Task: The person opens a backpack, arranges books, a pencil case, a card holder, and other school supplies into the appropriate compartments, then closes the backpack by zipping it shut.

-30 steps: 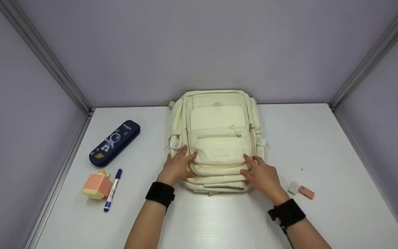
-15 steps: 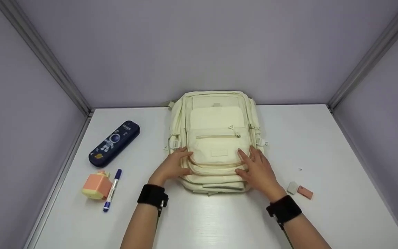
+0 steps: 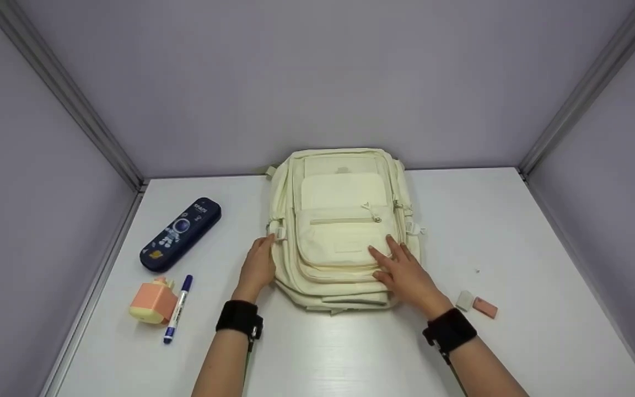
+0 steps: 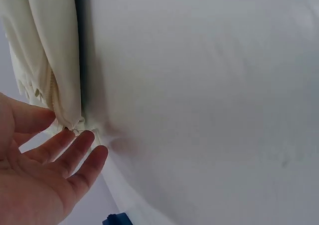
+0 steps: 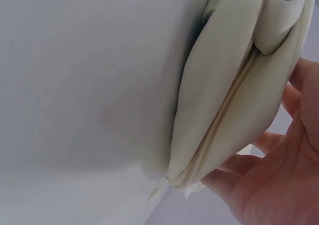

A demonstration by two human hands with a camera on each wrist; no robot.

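Note:
A cream backpack (image 3: 342,190) lies flat on the white table, its zipped front pocket facing up. My left hand (image 3: 257,267) is at the bag's left side, just below the white side buckle (image 3: 280,232). In the left wrist view that hand's fingers (image 4: 82,152) are loosely extended near the bag's edge, gripping nothing. My right hand (image 3: 408,281) rests with spread fingers on the lower right of the front pocket. In the right wrist view its fingers (image 5: 239,162) lie along the bag's upper side, beside a zipper (image 5: 219,115) that runs round the edge.
Left of the bag lie a dark blue pencil case (image 3: 181,234) with an astronaut print, an orange and yellow block-shaped item (image 3: 154,302) and a blue-and-white marker (image 3: 177,310). A pale block (image 3: 464,300) and a pink block (image 3: 485,307) lie to the right. Grey panels enclose the table.
My left hand has come off the front pocket's lower left corner and moved out to the bag's left side. The right hand has shifted slightly left over the front pocket.

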